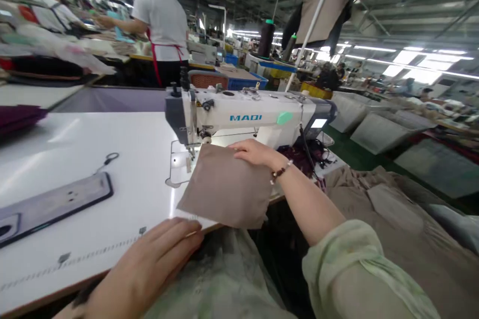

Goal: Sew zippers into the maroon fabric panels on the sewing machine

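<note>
A taupe fabric piece (224, 189) lies on the white sewing table (93, 159), its top corner under the needle of the white sewing machine (247, 117). My right hand (254, 152) rests on the fabric's upper right edge, fingers curled over it, a bead bracelet on the wrist. My left hand (157, 259) lies flat with fingers stretched out at the table's front edge, fingertips touching the fabric's lower left corner.
A grey metal plate (56, 204) with a small scissors-like tool (108, 159) lies on the table to the left. Purple cloth (18, 117) sits at the far left. Beige fabric heaps (392, 219) fill the right. A person in a white shirt (160, 25) stands behind.
</note>
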Demonstrator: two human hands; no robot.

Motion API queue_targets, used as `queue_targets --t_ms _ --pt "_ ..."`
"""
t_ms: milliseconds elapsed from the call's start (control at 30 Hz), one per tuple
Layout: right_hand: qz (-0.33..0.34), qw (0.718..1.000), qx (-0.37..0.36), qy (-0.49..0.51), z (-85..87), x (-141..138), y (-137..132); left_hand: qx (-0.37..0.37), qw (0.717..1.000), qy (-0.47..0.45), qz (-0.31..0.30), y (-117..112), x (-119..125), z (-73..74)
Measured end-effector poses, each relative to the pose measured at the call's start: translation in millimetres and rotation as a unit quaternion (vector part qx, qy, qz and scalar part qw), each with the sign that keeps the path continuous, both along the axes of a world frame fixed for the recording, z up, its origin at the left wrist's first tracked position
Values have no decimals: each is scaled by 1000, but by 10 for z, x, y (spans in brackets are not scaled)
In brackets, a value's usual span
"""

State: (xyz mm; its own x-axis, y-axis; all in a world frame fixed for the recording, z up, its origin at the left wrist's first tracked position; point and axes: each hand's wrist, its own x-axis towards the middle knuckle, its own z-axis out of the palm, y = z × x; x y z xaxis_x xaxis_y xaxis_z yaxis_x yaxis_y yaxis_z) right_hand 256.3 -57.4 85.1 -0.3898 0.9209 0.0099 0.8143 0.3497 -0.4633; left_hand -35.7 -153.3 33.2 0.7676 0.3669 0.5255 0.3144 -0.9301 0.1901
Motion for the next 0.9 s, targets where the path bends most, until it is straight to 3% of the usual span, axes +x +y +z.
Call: queue_targets --t_ms 133,267,367,467,567,667,767,900 --pt "15 999 29 -40 -227 -288 245 25 998 27 52 210 142 -245" --pt "8 996 38 -76 -299 -375 330 12 994 83 73 335 177 -450" --pt "-34 994 54 -94 -234 -492 211 -27 984 145 98 363 230 -414" --pt "-59 991 73 -96 -208 -667 -199 -71 969 200 128 369 338 -289" --pt "-20 994 45 -99 -377 -743 -755 -91 960 221 148 376 454 -206" --pt "-42 989 60 -131 -656 -656 -1128 -104 957 225 151 389 539 -194" --pt "-55 991 78 -98 -821 -515 -1205 -117 957 230 133 407 557 -207" --pt "-41 994 64 -73 -785 -405 -1120 -107 963 221 115 435 442 -193"
